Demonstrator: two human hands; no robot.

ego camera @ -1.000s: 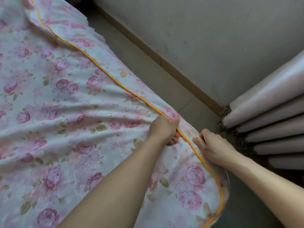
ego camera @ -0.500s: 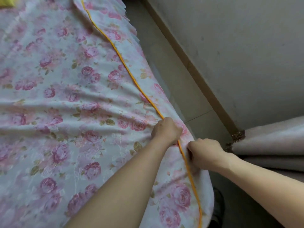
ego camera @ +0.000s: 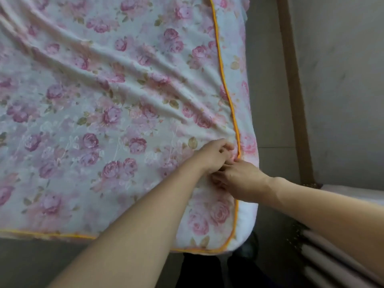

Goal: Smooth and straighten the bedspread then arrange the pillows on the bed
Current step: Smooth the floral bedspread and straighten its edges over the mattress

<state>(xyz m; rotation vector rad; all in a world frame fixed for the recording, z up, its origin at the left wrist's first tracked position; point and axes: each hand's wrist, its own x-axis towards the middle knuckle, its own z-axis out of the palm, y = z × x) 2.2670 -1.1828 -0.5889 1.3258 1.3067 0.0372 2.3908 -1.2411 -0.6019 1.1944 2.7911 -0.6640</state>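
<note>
A white bedspread (ego camera: 99, 113) with pink roses and orange piping (ego camera: 225, 88) covers the bed. Long creases fan out across it from the near right corner towards the upper left. My left hand (ego camera: 214, 156) grips the cloth just inside the piping near that corner. My right hand (ego camera: 241, 181) pinches the cloth right beside it, the two hands touching. No pillow is in view.
A strip of grey floor (ego camera: 270, 100) runs between the bed's right side and a grey wall (ego camera: 342, 80) with a brown skirting board. Pale folded curtain pleats (ego camera: 336, 258) hang at the lower right. My dark trouser legs (ego camera: 207, 271) stand at the bed's corner.
My view has swung so the bed's near corner and foot edge show. My right hand has moved in against my left, and the creases now pull tighter towards the corner.
</note>
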